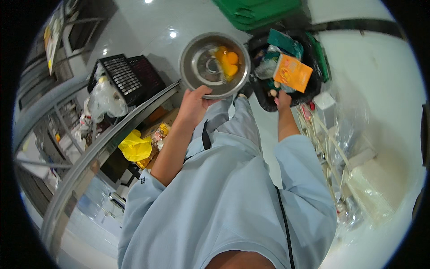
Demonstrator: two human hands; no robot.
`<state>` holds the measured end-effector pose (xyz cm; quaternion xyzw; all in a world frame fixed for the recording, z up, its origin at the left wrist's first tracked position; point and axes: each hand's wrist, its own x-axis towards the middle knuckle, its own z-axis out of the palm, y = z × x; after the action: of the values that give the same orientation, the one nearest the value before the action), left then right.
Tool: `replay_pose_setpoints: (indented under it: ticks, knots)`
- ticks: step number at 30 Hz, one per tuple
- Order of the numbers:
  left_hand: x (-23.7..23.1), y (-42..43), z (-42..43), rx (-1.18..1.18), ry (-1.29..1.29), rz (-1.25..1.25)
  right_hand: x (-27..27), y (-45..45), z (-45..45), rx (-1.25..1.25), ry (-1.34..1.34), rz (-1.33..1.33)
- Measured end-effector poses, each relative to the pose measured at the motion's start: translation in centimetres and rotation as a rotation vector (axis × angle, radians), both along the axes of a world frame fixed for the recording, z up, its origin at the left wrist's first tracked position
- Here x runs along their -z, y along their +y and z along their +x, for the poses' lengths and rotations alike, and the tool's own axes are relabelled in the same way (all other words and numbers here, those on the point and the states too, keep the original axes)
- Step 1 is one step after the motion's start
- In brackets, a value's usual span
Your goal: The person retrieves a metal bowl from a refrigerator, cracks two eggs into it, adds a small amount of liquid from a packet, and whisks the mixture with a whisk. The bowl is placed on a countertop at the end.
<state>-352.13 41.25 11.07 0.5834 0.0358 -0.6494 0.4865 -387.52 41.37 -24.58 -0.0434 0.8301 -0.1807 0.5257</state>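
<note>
My left hand point(197, 103) grips the near rim of a round stainless steel bowl point(193, 82), thumb over the edge. Cracked raw eggs point(230, 64) with several orange yolks lie to the right inside it. To the right of the bowl, my right hand point(284, 100) reaches into the near part of a bin lined with a black bag point(265, 105). Small pale brown eggshells point(273, 92) are at its fingertips. Whether the fingers hold a shell or only touch it, I cannot tell.
In the bin lie an orange packet point(293, 73) and green wrappers point(285, 43). A green lid point(262, 11) is beyond it. Black plastic crates point(121, 77), a metal table edge point(134, 109) and a yellow bag point(135, 146) stand left; sticks and clear plastic packaging point(349, 134) lie right.
</note>
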Motion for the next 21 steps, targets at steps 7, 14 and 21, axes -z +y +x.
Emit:
replay_pose_setpoints:
  ticks: [7, 14, 21]
  knots:
    - [-2.6, -1.5, 5.2, -0.097, 0.127, -0.049, -0.6, 0.7, -2.8, 0.123, -0.206, 0.195]
    - [-2.2, -5.4, 17.5, -0.142, 0.161, -0.06, -3.6, -1.4, -1.2, 0.746, -0.118, -0.083]
    - [-0.5, -11.1, 38.7, -0.092, 0.123, -0.182, -9.3, -10.6, 12.3, 1.434, -0.736, -0.447]
